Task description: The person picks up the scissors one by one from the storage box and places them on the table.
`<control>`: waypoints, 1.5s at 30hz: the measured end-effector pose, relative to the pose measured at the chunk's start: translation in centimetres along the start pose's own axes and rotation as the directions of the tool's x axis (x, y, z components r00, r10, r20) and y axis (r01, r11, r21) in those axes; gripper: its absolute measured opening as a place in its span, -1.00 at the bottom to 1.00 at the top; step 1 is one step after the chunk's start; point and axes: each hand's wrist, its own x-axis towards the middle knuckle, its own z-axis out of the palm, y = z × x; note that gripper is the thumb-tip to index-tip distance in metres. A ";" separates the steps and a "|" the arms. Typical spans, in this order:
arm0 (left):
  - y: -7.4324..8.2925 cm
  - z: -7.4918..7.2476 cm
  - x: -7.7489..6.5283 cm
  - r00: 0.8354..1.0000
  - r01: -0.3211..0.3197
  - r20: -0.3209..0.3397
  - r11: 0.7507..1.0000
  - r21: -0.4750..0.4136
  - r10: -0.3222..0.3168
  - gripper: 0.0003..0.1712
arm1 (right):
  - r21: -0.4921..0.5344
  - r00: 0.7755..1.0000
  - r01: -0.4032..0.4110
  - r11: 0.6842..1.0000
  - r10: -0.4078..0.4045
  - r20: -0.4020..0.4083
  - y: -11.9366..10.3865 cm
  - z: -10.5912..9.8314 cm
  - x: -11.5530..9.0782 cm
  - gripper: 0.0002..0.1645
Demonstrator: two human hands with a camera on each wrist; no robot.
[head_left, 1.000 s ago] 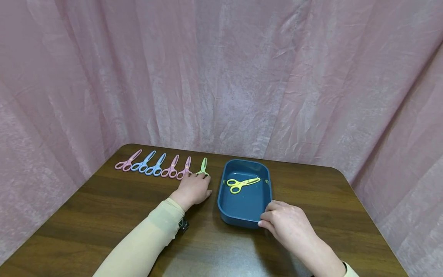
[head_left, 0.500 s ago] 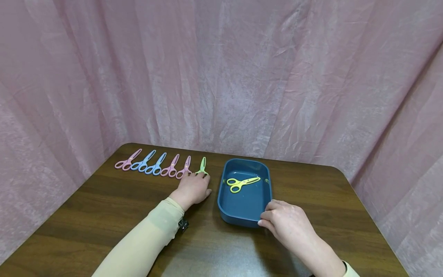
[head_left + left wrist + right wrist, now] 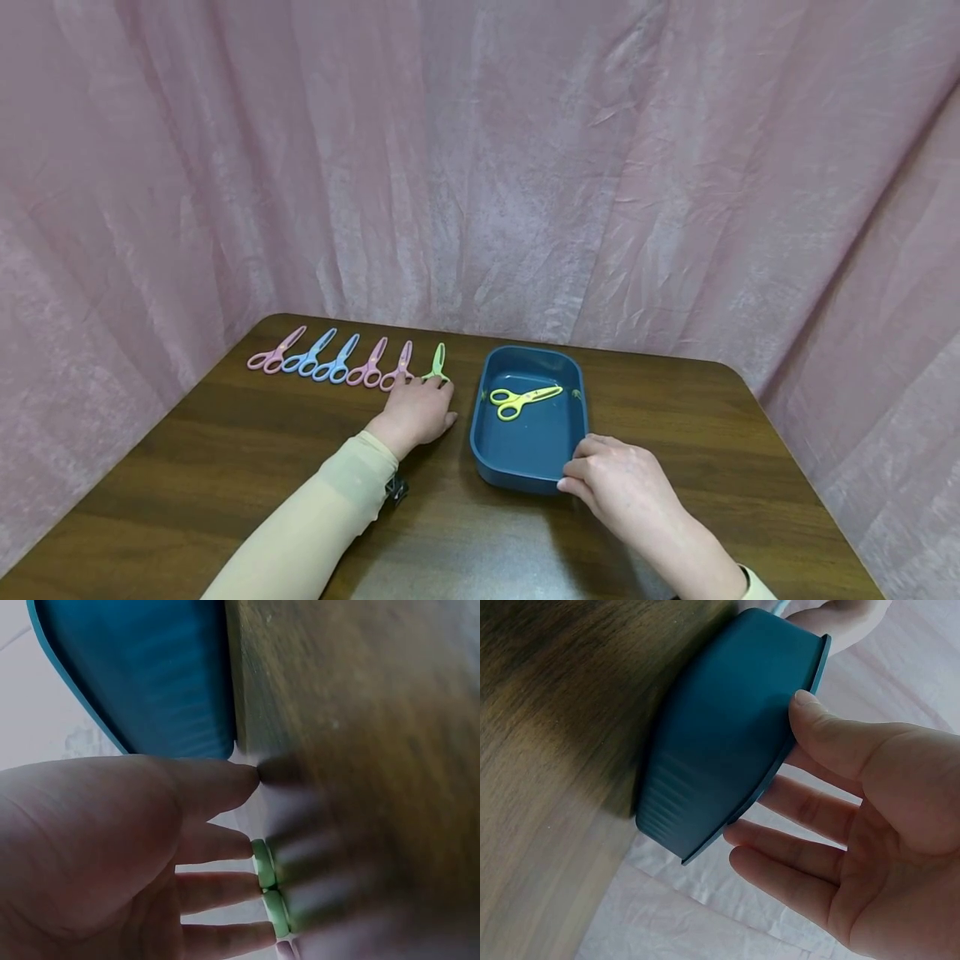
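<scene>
My left hand (image 3: 417,412) reaches over the handle end of a pair of green scissors (image 3: 438,360) lying flat on the table. In the left wrist view the straight fingers touch the green scissors' handle loops (image 3: 264,862), with the thumb held apart. A dark blue rectangular box (image 3: 517,482) stands to the right, with yellow scissors (image 3: 525,402) lying inside it. At the box's near right corner, my right hand (image 3: 622,487) grips the rim. The right wrist view shows the thumb on the outside of the box (image 3: 720,735) and fingers at the rim.
A row of scissors lies left of the green pair: pink scissors (image 3: 402,367), more pink scissors (image 3: 369,364), two blue pairs and, furthest left, another pink pair (image 3: 277,350). All rest on the brown wooden table (image 3: 697,417). A pink curtain (image 3: 480,167) hangs behind.
</scene>
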 end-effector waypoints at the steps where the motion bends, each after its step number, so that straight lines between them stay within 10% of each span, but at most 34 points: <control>1: 0.0 0.0 0.0 1.000 0.001 -0.002 1.000 0.000 -0.001 -0.41 | 0.002 1.000 0.000 1.000 0.000 0.000 0.0 0.0 0.0 -0.86; 13: 0.3 -0.5 -0.6 0.995 -0.008 -0.095 1.000 0.002 0.008 -0.46 | 0.002 1.000 0.017 1.000 -0.017 -0.011 0.1 0.0 -0.3 -0.82; 28: 2.3 -3.1 -1.3 0.936 -0.120 -0.329 0.992 0.041 0.126 -0.49 | 0.005 1.000 0.004 1.000 -0.004 -0.002 0.1 -0.3 -0.2 -0.85; 45: 7.1 -4.7 -0.2 0.910 -0.362 -0.187 0.929 0.075 0.370 -0.41 | -0.004 1.000 0.011 1.000 -0.011 0.001 0.1 -0.3 -0.2 -0.87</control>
